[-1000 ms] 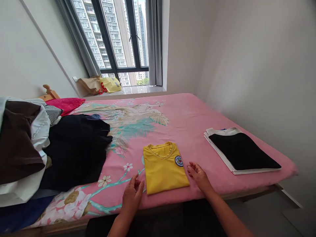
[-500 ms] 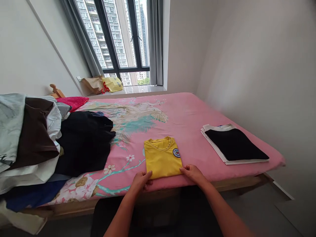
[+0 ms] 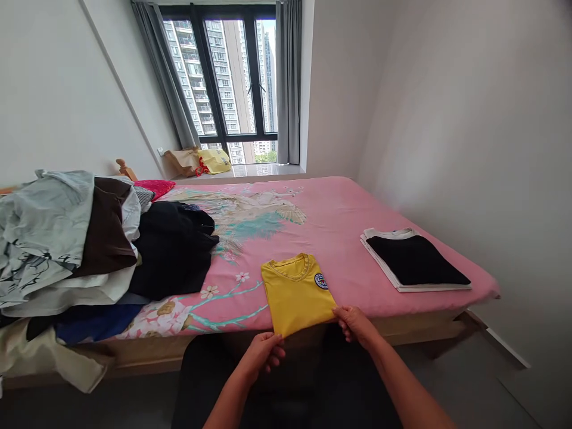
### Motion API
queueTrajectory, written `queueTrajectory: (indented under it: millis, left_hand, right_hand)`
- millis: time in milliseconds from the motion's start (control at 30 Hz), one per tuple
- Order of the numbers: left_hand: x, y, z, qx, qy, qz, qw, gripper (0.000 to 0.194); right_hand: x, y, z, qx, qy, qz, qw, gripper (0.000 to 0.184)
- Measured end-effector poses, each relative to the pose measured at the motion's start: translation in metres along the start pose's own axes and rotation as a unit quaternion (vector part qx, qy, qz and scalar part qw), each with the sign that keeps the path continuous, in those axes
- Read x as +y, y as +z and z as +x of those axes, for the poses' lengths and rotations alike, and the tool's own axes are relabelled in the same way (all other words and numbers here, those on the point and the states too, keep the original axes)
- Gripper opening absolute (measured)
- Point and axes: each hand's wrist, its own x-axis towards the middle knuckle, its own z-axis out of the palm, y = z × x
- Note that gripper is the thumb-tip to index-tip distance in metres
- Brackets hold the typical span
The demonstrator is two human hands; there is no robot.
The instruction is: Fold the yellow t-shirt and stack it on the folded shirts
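A folded yellow T-shirt with a round badge lies near the front edge of the bed, its neckline facing away from me. My left hand pinches its near left corner between thumb and fingers, just past the mattress edge. At the near right corner, my right hand grips the cloth the same way. The shirt's near edge is stretched between both hands and lifted off the sheet, while the collar part rests on the bed.
A heap of loose clothes, with black garments beside it, covers the bed's left side. Folded black and white clothes are stacked at the right. The pink sheet spans the bed. Bags sit on the windowsill.
Both hands have drawn the shirt's near edge toward me, the left hand further, so the edge now slants past the mattress edge. The camera view has shifted slightly left.
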Motion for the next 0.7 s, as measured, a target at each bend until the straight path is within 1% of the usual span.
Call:
queueTrajectory:
  millis: [33,67,100,133,167,200,233,267,300,333,367,433,500,533,567,633,700]
  left_hand:
    - [-0.007,0.0,-0.004,0.026,0.017,0.02,0.999,0.035]
    - [-0.011,0.0,-0.007,0.067,0.051,0.05,0.995,0.035]
    - [-0.012,-0.001,-0.008,0.117,0.1,0.087,0.984,0.035]
    - [-0.009,-0.002,-0.009,0.167,0.161,0.126,0.964,0.034]
    - [-0.003,-0.002,-0.008,0.207,0.23,0.168,0.936,0.033]
    - [0.006,-0.001,-0.006,0.226,0.296,0.209,0.904,0.033]
    - [0.017,0.001,-0.003,0.221,0.35,0.248,0.876,0.033]
    - [0.03,0.005,0.001,0.203,0.389,0.291,0.85,0.035]
    - [0.042,0.01,0.005,0.178,0.412,0.338,0.827,0.037]
    - [0.054,0.014,0.011,0.155,0.415,0.386,0.809,0.04]
    - [0.062,0.019,0.016,0.142,0.395,0.431,0.799,0.045]
    - [0.069,0.026,0.024,0.147,0.305,0.5,0.797,0.06]
    - [0.063,0.027,0.027,0.18,0.209,0.538,0.797,0.073]
    - [0.056,0.026,0.026,0.2,0.178,0.549,0.792,0.078]
    - [0.049,0.024,0.024,0.217,0.159,0.556,0.786,0.081]
    - [0.04,0.018,0.018,0.245,0.141,0.562,0.777,0.08]
    - [0.041,0.014,0.014,0.243,0.143,0.556,0.782,0.076]
  right_hand:
    - [0.006,0.0,-0.005,0.029,-0.003,0.002,1.0,0.029]
    - [0.013,0.0,-0.01,0.06,-0.011,0.011,0.998,0.028]
    - [0.02,0.001,-0.015,0.086,-0.019,0.029,0.996,0.029]
    - [0.027,0.003,-0.02,0.103,-0.02,0.05,0.993,0.031]
    - [0.034,0.007,-0.024,0.104,-0.013,0.072,0.992,0.033]
    - [0.04,0.012,-0.027,0.09,0.0,0.09,0.992,0.036]
    - [0.045,0.019,-0.03,0.068,0.014,0.102,0.992,0.039]
    - [0.05,0.026,-0.032,0.049,0.026,0.108,0.993,0.041]
    - [0.053,0.034,-0.033,0.032,0.029,0.114,0.993,0.044]
    - [0.056,0.042,-0.033,0.019,0.026,0.122,0.992,0.046]
    - [0.058,0.049,-0.032,0.01,0.02,0.132,0.991,0.047]
    - [0.06,0.059,-0.031,0.0,0.008,0.153,0.988,0.048]
    - [0.062,0.063,-0.029,-0.007,-0.002,0.165,0.986,0.047]
    - [0.063,0.063,-0.029,-0.01,-0.007,0.169,0.986,0.046]
    - [0.063,0.062,-0.029,-0.015,-0.013,0.174,0.985,0.046]
    - [0.064,0.061,-0.03,-0.023,-0.024,0.185,0.982,0.045]
    - [0.064,0.063,-0.029,-0.022,-0.03,0.192,0.981,0.047]
